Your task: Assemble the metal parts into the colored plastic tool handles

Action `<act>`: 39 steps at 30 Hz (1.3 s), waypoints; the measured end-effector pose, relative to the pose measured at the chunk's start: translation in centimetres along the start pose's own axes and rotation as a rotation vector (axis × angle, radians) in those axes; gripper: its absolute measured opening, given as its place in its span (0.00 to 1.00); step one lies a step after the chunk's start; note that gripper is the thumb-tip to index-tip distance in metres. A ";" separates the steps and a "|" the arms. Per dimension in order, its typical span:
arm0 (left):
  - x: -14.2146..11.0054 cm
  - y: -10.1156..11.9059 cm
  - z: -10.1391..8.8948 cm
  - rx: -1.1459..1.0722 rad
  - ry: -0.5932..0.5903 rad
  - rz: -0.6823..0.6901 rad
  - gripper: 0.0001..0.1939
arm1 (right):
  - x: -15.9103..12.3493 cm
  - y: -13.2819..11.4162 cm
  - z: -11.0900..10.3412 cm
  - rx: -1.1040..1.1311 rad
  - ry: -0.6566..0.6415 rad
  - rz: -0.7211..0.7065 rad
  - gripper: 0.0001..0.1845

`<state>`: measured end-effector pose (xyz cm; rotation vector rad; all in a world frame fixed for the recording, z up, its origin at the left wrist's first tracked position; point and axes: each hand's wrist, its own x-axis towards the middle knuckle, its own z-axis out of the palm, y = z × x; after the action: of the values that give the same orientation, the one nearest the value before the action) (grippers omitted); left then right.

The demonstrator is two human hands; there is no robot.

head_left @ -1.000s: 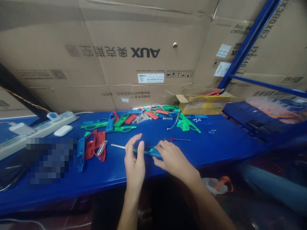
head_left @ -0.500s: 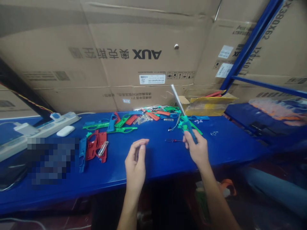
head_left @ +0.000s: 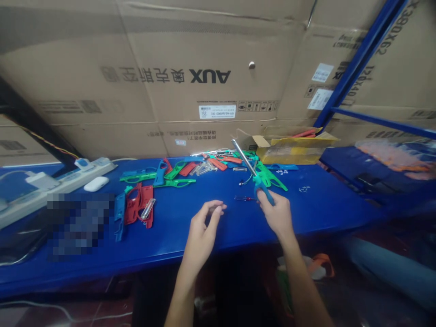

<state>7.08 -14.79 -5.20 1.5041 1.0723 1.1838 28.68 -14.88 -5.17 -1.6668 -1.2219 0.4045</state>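
My right hand (head_left: 277, 215) is wrapped round the blue handle of a long-nosed lighter (head_left: 260, 180). Its metal tube slants up and to the left from a green collar. To the left, my left hand (head_left: 201, 231) is raised over the front of the table, fingers loosely curved and thumb near the fingertips. Nothing shows in it. Between the hands, behind them, lies a small screwdriver (head_left: 243, 198). Green handle shells (head_left: 277, 180) rest just behind the lighter. A pile of coloured lighter parts (head_left: 218, 162) lies at the back.
Red handle shells (head_left: 133, 206) with a clear tank (head_left: 148, 209) lie left on the blue table (head_left: 170, 231). A power strip (head_left: 61, 181) and a white case (head_left: 96, 183) are further left. An open carton (head_left: 293, 153) stands back right, near a blue rack post (head_left: 361, 59).
My left hand has moved right, towards the lighter. My right hand has shifted slightly left and down, and the lighter's tube tip is lower and further left.
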 end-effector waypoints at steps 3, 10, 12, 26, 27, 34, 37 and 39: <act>0.0 -0.1 0.0 0.002 -0.003 -0.005 0.16 | 0.1 -0.3 0.0 -0.086 0.010 -0.021 0.21; 0.1 -0.3 0.0 0.008 -0.004 -0.004 0.17 | 0.2 -0.2 0.0 -0.081 0.016 -0.009 0.22; 0.1 -0.3 0.0 0.011 -0.002 -0.008 0.17 | 0.3 -0.1 0.0 -0.056 0.012 0.000 0.22; 0.1 -0.3 -0.1 0.027 -0.008 -0.003 0.17 | 0.1 -0.7 0.2 -0.251 0.056 -0.015 0.19; 0.1 -0.3 -0.1 0.030 -0.007 -0.001 0.17 | 0.2 -0.7 0.1 -0.249 0.064 -0.014 0.19; 0.1 -0.2 -0.1 0.035 -0.008 0.002 0.16 | 0.4 -0.9 -0.1 -0.238 0.017 -0.002 0.19; 0.1 -0.3 -0.1 0.036 -0.014 0.002 0.16 | 0.5 -0.7 -0.1 -0.263 0.020 -0.012 0.18; 0.1 -0.5 -0.1 0.032 -0.018 0.001 0.16 | 0.8 -0.5 -0.5 -0.231 0.021 -0.023 0.22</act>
<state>6.94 -14.60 -5.61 1.5375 1.0828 1.1564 29.09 -14.42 -4.30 -1.8458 -1.3098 0.2372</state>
